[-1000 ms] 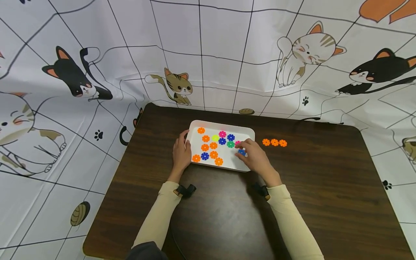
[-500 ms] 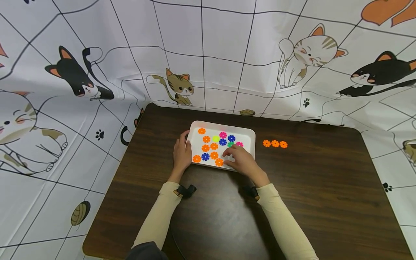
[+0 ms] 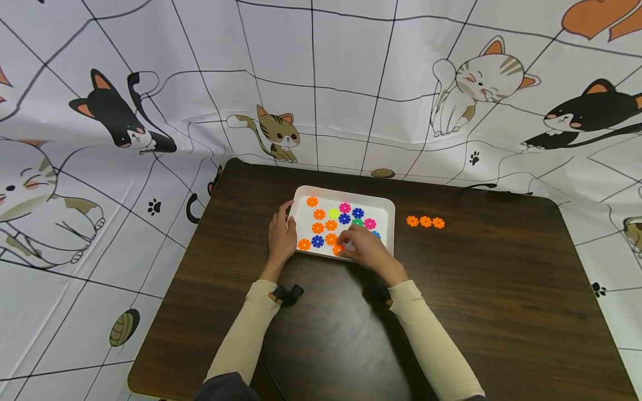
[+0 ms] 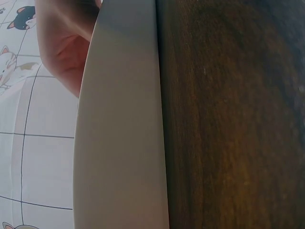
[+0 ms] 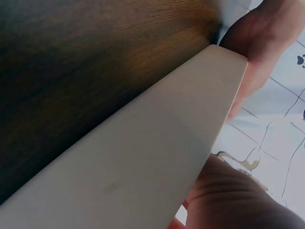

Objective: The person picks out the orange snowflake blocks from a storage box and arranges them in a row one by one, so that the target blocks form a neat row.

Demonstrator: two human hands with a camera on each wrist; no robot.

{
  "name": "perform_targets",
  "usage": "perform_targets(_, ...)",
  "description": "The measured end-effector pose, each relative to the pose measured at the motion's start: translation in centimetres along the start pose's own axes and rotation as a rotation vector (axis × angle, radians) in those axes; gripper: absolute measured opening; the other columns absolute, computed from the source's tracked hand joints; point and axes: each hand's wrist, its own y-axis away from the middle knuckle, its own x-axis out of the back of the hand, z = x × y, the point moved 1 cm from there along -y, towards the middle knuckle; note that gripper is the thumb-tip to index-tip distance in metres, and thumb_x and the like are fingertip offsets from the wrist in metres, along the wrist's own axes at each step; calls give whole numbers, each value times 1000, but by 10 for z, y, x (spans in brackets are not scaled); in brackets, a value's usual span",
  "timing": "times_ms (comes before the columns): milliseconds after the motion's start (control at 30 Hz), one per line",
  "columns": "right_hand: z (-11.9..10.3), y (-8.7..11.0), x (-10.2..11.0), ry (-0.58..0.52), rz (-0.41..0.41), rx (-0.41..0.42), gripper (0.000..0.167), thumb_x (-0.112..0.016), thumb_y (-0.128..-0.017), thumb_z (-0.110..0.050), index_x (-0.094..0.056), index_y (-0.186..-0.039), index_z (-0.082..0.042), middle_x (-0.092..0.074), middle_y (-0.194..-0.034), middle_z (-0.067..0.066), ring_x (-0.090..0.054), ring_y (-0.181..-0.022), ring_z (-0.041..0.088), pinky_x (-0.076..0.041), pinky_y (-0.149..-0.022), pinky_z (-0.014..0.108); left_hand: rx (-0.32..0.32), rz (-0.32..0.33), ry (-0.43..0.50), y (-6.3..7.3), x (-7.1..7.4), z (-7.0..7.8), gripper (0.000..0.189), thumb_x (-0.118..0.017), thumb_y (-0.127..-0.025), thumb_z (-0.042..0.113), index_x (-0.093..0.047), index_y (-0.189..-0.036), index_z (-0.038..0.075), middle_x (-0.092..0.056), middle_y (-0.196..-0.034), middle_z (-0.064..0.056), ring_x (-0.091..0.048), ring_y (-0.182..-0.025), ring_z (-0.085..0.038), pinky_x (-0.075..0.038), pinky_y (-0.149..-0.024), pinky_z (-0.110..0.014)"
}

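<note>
A white tray [image 3: 387, 223] on the table holds several notched plastic discs in orange, blue, pink, green and yellow. My left hand [image 3: 282, 236] grips the tray's left end, its thumb by the near corner. Over the near side of the tray, my right hand [image 3: 368, 247] pinches an orange notched disc [image 3: 336, 250] between thumb and fingertips. Its fingers partly cover that disc and overlap the green disc [image 3: 358, 221]. The tray wall [image 4: 119, 124] fills the middle of the left wrist view. In the right wrist view, the tray wall [image 5: 128, 148] hides the discs and my right fingertips.
Three orange discs [image 3: 425, 221] lie in a row on the dark wooden table [image 3: 501, 289], right of the tray. A white cat-print sheet [image 3: 346, 111] hangs behind the table and along its left. A thin cable [image 3: 271, 370] runs near the left forearm.
My right hand has moved left across the tray, from the blue discs on its right side to the orange disc near the front edge. The left hand stays on the tray's end.
</note>
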Motion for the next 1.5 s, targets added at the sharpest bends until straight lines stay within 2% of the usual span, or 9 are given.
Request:
perform_targets(267,0,-6,-2,47,-33,-36,28,-82,-87,-27,-72,-106,-10,-69,-105,8,-63,-97,22,-57,-90,38,-3,11,-8,-1,-1,-2,47,-41,-107,20,-40,-153,28,-56,-125,-19,-51,-114,-35,-39,-101,-53)
perform_targets(500,0,-8,-1,56,-20,-38,27,-84,-84,-27,-71,-102,-11,-69,-101,6,-64,-95,22,-57,-89,38,1,10,-9,-2,-1,-2,47,-40,-107,20,-39,-153,30,-55,-126,-19,-50,-114,-36,-39,-102,-53)
perform_targets(733,-2,-9,0,76,-46,-56,32,-83,-85,-28,-70,-108,-9,-70,-104,7,-63,-95,21,-57,-89,38,-7,12,-10,-1,-2,-1,47,-41,-107,19,-40,-153,28,-55,-125,-19,-50,-114,-35,-39,-100,-53)
perform_targets(967,-4,-8,1,62,-66,-81,37,-82,-86,-30,-68,-111,-7,-69,-107,9,-63,-96,22,-57,-92,38,-6,15,-11,0,-2,-1,46,-41,-107,19,-41,-152,28,-56,-125,-19,-51,-112,-35,-40,-99,-53)
perform_targets(1267,-1,-11,-2,43,-89,-112,39,-81,-87,-31,-66,-113,-8,-68,-109,9,-63,-97,21,-57,-92,38,9,-4,-24,-1,0,-1,47,-40,-108,20,-39,-153,29,-54,-130,-18,-50,-117,-35,-39,-103,-54)
perform_targets(1500,2,-11,-1,13,-131,-114,39,-79,-89,-32,-65,-115,-6,-68,-113,11,-63,-103,23,-56,-97,39,12,-3,-26,-2,-1,-1,47,-40,-107,21,-39,-153,29,-55,-132,-19,-50,-119,-36,-39,-106,-55)
